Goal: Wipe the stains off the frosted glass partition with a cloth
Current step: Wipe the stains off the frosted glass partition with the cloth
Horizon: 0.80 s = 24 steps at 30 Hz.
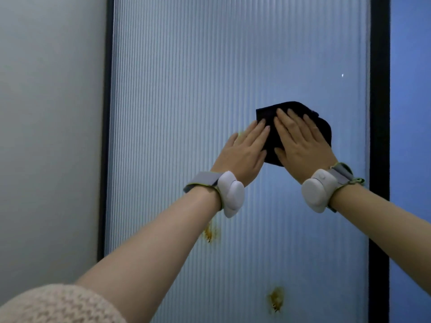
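The ribbed frosted glass partition [186, 78] fills the middle of the head view. A dark cloth [270, 117] lies flat against it at about centre right. My right hand [303, 143] presses flat on the cloth, fingers spread upward. Beside it, my left hand [245, 150] rests flat with its fingertips on the cloth's left edge and its palm on the glass. A faint yellow smear [240, 134] peeks out above my left hand. Two orange-yellow stains sit lower: one [210, 234] by my left forearm, another [276, 299] near the bottom.
A black frame runs down the left [105, 136] and right [379, 113] sides of the glass. A pale grey wall [46, 113] lies to the left, a blue panel [410, 113] to the right. White sensor bands sit on both wrists.
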Available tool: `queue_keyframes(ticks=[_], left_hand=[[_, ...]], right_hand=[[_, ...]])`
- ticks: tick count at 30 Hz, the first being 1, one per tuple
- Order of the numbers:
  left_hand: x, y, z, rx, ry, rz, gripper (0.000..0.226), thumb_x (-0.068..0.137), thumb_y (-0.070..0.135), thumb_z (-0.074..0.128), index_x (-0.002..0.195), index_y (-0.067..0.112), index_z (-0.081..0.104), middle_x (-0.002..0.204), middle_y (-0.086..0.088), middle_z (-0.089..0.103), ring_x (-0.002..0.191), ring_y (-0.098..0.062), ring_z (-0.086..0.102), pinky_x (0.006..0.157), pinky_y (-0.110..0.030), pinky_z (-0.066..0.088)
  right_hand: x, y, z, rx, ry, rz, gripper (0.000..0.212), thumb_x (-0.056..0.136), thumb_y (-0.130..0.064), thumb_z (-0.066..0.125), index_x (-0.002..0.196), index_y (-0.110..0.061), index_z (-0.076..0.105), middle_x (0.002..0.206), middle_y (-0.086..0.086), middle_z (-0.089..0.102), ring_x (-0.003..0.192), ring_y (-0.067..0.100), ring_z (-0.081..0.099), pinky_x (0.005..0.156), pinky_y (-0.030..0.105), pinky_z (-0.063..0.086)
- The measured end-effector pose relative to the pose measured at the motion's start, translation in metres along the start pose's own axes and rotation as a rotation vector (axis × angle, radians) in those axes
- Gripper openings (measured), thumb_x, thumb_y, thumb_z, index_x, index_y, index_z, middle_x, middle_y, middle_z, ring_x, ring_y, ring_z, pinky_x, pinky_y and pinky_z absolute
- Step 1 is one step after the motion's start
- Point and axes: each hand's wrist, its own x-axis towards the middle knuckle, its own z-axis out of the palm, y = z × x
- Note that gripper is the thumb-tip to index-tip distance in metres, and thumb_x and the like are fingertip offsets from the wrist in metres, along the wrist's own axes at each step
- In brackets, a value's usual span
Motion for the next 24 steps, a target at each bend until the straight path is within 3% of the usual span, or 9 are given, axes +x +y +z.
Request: queue_keyframes(ticks=[2, 6, 10, 15, 24], left_hand=[[0.009, -0.002, 0.013, 0.035, 0.014, -0.012, 0.052, 0.099, 0.025, 0.023, 0.146, 0.015, 0.003, 0.157, 0.000, 0.001, 0.144, -0.014, -0.001, 0.118, -0.042, 0.008], [0.018, -0.005, 0.026, 0.144, 0.159, 0.010, 0.054, 0.098, 0.028, 0.023, 0.145, 0.010, 0.003, 0.157, -0.004, 0.001, 0.144, -0.017, -0.002, 0.117, -0.041, 0.000], [0.025, -0.003, 0.032, 0.059, 0.217, 0.006, 0.056, 0.098, 0.033, 0.025, 0.145, 0.011, 0.004, 0.157, -0.004, 0.004, 0.144, -0.015, 0.002, 0.117, -0.037, -0.001], [0.023, -0.028, 0.035, 0.193, 0.221, 0.068, 0.061, 0.094, 0.044, 0.014, 0.145, 0.012, 0.007, 0.157, -0.003, 0.008, 0.144, -0.015, 0.006, 0.117, -0.041, 0.000], [0.020, -0.062, 0.028, 0.143, 0.275, 0.121, 0.056, 0.096, 0.036, 0.019, 0.145, 0.011, 0.008, 0.156, -0.004, 0.012, 0.143, -0.016, 0.010, 0.117, -0.042, 0.007]], right_hand=[[0.004, 0.002, 0.002, -0.012, -0.025, -0.029, 0.052, 0.084, -0.009, 0.060, 0.129, 0.009, 0.043, 0.139, 0.026, 0.043, 0.127, 0.043, 0.041, 0.106, 0.052, 0.025], [0.015, 0.007, -0.001, 0.029, -0.069, -0.074, 0.045, 0.088, -0.007, 0.044, 0.129, 0.011, 0.041, 0.140, 0.029, 0.039, 0.128, 0.044, 0.039, 0.107, 0.053, 0.029], [0.017, 0.008, -0.005, -0.048, -0.019, -0.073, 0.045, 0.088, -0.012, 0.042, 0.127, 0.010, 0.045, 0.137, 0.027, 0.044, 0.125, 0.041, 0.045, 0.103, 0.051, 0.037], [0.015, 0.015, 0.001, -0.200, -0.073, -0.030, 0.059, 0.091, -0.032, 0.026, 0.138, 0.002, 0.032, 0.147, 0.019, 0.032, 0.136, 0.033, 0.031, 0.112, 0.044, 0.016], [0.041, -0.015, 0.016, -0.145, -0.104, -0.078, 0.060, 0.092, -0.032, 0.018, 0.142, 0.000, 0.017, 0.153, 0.016, 0.018, 0.142, 0.030, 0.015, 0.114, 0.038, 0.000]])
